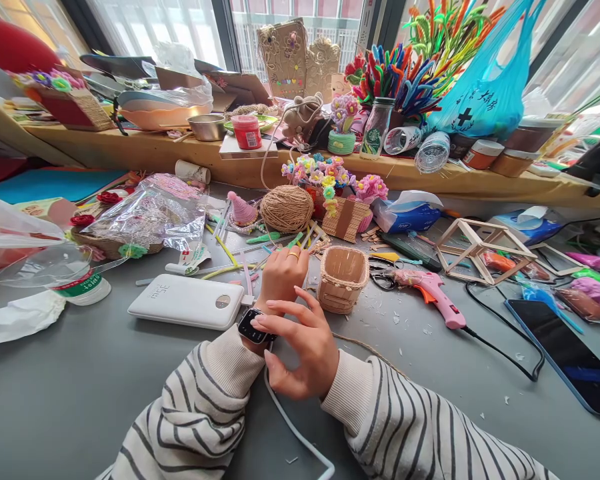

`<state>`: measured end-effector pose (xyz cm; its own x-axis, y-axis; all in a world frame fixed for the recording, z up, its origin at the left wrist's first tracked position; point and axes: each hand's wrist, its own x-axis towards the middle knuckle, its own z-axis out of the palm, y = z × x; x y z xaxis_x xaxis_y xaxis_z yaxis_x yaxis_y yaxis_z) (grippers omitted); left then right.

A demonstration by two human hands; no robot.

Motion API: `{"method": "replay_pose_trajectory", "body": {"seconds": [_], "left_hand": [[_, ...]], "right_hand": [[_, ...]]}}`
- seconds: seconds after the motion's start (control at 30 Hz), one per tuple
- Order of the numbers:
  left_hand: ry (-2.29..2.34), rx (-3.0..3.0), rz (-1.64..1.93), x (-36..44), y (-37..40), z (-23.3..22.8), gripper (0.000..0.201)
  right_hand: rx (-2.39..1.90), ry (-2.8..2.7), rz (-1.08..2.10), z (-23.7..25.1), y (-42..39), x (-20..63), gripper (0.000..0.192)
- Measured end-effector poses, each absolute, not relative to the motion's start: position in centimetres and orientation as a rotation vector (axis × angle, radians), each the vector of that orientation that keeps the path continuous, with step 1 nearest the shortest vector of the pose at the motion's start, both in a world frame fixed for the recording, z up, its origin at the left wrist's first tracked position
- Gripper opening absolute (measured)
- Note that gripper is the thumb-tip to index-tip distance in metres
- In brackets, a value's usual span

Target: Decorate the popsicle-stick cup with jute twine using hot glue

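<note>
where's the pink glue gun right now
In the head view the pink glue gun lies on the grey table right of centre, just right of the small stick basket and in front of the wooden stick frame, beyond the right hand.
</note>
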<state>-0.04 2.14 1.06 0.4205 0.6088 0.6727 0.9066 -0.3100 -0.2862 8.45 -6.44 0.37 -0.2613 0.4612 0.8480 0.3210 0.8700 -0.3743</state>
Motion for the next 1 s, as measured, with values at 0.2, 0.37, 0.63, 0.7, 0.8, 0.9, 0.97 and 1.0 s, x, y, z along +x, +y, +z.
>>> {"method": "replay_pose_trajectory", "body": {"seconds": [0.2,0.37,0.63,0.7,0.8,0.9,0.97,1.0], "left_hand": [[-1.302,-2.044,-0.572,-0.05,2.11,1.16,0.025],[-1.301,-2.049,-0.555,-0.04,2.04,1.2,0.024],[-1.309,-2.052,-0.544,-0.12,2.06,1.26,0.024],[-1.316,-2.058,-0.542,-0.13,2.04,1.28,0.024],[-1.327,-2.068,-0.538,-0.1,2.01,1.29,0.024],[-1.341,-2.08,-0.536,-0.05,1.98,1.31,0.024],[-1.351,-2.088,-0.534,-0.03,1.96,1.33,0.025],[-1.356,-2.092,-0.533,-0.02,1.95,1.34,0.025]], "right_hand": [[-0.62,-1.851,0.173,0.43,-6.37,8.56,0.05],[-0.638,-1.843,0.185,0.38,-6.35,8.61,0.05],[-0.639,-1.849,0.189,0.36,-6.41,8.61,0.049],[-0.641,-1.855,0.188,0.36,-6.41,8.64,0.049],[-0.643,-1.859,0.187,0.35,-6.41,8.68,0.049],[-0.647,-1.872,0.194,0.32,-6.41,8.69,0.05],[-0.645,-1.879,0.2,0.31,-6.4,8.67,0.051],[-0.643,-1.878,0.202,0.32,-6.4,8.65,0.051]]}}
